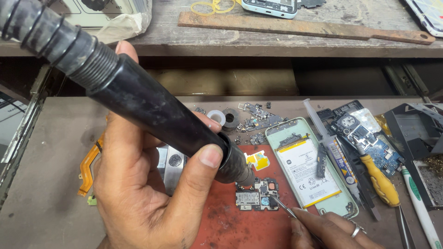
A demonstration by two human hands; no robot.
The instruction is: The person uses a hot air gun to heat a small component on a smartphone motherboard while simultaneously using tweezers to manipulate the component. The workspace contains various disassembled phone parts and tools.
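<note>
I've got the left hand (152, 184) wrapped firmly round a thick black hot-air wand (152, 108), fingers and thumb clamped on its barrel. The wand's long axis runs on a slant, from the ribbed hose at the upper left down to its nozzle at the lower right. That nozzle sits right over the small circuit board (257, 193), just up and left of it, close but I can't tell whether it touches.

The board lies flat on the red mat (221, 226), and it's my landmark. Coming in from the board's lower right, the right hand (330, 230) pinches a pair of thin metal tweezers (284, 207), its grip closed on them, tips resting at the board's right edge. A ring shows on one finger. So both hands meet at the board: the wand from the upper left, the tweezers from the lower right, and the right hand's tool is the one that looks to be in contact.

Right of the board lies an opened phone body (314, 170) with its battery showing. Further right, a yellow-handled screwdriver (378, 182). Above the board, loose small parts and two rings (224, 117). Far left of the board, an orange flex cable (87, 168) on the grey worktop (41, 203).
</note>
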